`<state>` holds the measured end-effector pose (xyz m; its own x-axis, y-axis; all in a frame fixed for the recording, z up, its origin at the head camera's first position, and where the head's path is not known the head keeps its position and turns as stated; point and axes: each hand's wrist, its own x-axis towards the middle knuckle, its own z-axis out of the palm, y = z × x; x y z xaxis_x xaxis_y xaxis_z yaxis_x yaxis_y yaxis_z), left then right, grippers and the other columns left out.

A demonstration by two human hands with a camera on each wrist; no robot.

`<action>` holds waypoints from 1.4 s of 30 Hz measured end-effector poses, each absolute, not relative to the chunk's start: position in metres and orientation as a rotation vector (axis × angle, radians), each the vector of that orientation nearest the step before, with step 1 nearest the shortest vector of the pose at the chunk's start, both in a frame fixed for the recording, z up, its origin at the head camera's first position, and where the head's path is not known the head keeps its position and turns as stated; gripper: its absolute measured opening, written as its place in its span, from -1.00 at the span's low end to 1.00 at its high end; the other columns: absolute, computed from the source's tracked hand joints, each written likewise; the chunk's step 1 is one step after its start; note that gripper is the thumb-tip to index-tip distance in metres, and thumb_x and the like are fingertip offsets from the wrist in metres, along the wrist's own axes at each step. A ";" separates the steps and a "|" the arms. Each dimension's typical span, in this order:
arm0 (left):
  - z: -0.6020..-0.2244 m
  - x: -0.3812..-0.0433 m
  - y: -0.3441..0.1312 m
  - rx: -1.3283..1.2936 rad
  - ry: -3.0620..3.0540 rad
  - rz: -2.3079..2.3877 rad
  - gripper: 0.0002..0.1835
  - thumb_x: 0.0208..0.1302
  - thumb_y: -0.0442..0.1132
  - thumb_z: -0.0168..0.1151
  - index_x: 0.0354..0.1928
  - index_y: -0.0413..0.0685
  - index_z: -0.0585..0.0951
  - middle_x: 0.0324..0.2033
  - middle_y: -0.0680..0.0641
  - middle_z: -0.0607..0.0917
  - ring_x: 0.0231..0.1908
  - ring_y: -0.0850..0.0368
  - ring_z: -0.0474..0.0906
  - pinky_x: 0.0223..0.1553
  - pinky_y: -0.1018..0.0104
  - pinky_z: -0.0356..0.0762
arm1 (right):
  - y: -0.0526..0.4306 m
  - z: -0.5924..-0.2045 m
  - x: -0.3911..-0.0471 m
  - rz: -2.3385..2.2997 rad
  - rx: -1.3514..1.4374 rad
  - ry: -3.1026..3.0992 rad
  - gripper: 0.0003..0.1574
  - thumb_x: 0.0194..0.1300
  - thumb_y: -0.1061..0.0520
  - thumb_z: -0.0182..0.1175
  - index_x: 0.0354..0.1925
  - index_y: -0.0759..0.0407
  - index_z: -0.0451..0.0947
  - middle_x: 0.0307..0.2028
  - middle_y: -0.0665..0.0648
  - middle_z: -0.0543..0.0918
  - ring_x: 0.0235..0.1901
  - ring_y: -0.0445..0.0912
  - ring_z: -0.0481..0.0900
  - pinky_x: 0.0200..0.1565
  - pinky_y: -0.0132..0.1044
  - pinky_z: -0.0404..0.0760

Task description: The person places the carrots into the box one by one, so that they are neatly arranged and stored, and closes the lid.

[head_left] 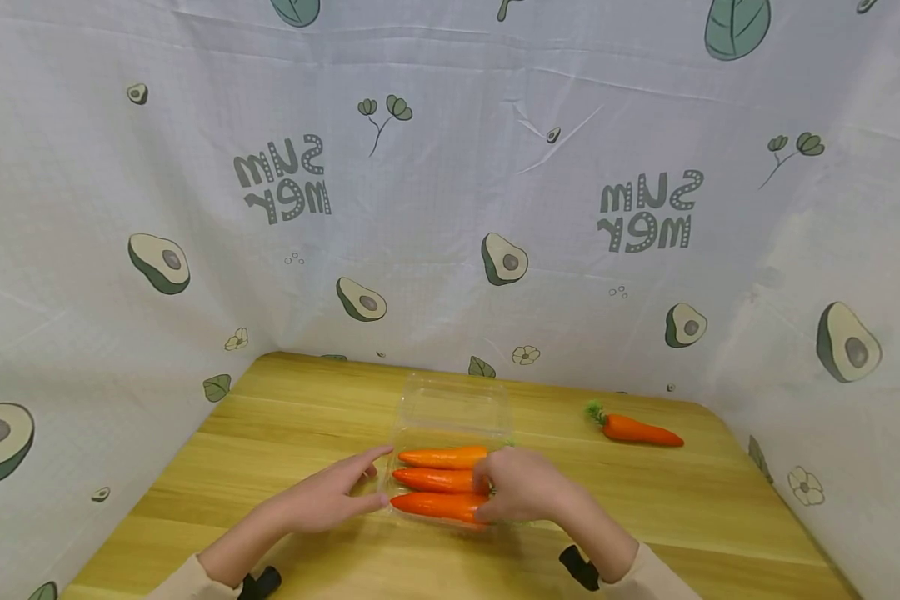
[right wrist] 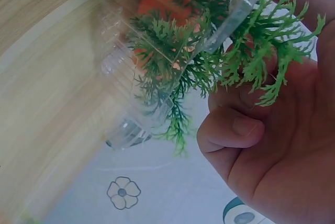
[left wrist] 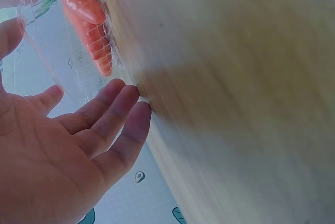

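Three orange carrots lie side by side in a clear plastic box (head_left: 450,527), their pointed ends to the left. Fingers of my right hand (head_left: 528,483) curl over the leafy end of the front carrot (head_left: 431,505), thumb on its near side. In the right wrist view, green carrot leaves (right wrist: 261,51) spill past the box rim toward the palm. My left hand (head_left: 330,496) is at the box's left end, fingers loosely extended, with thumb and fingertips right by the rim. From the left wrist, the palm (left wrist: 47,156) shows with nothing in it.
Behind the carrots the box's clear lid (head_left: 453,404) stands folded back. Another carrot (head_left: 641,431) with a green top lies at the back right of the wooden table (head_left: 300,408). A white printed cloth (head_left: 435,192) hangs around the back and sides.
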<state>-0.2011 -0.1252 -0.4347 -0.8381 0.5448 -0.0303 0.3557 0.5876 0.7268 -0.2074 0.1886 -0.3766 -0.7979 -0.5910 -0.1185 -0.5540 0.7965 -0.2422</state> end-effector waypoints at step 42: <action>-0.433 -0.201 -0.125 0.738 2.563 1.089 -0.21 0.46 0.19 0.12 0.59 0.14 0.11 0.31 -0.11 0.47 0.28 -0.07 0.42 0.22 -0.19 0.42 | 0.181 -0.386 -0.204 -0.225 -0.970 2.850 -0.63 0.07 0.03 0.46 -0.67 -0.12 0.46 -0.71 -0.20 0.22 -0.63 -0.27 0.12 -0.58 -0.35 0.11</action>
<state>-0.2008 -0.1251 -0.4335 -0.8373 0.5453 -0.0389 0.3504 0.5900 0.7274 -0.2039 0.1813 -0.3863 -0.7869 -0.6134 -0.0677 -0.5952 0.7833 -0.1791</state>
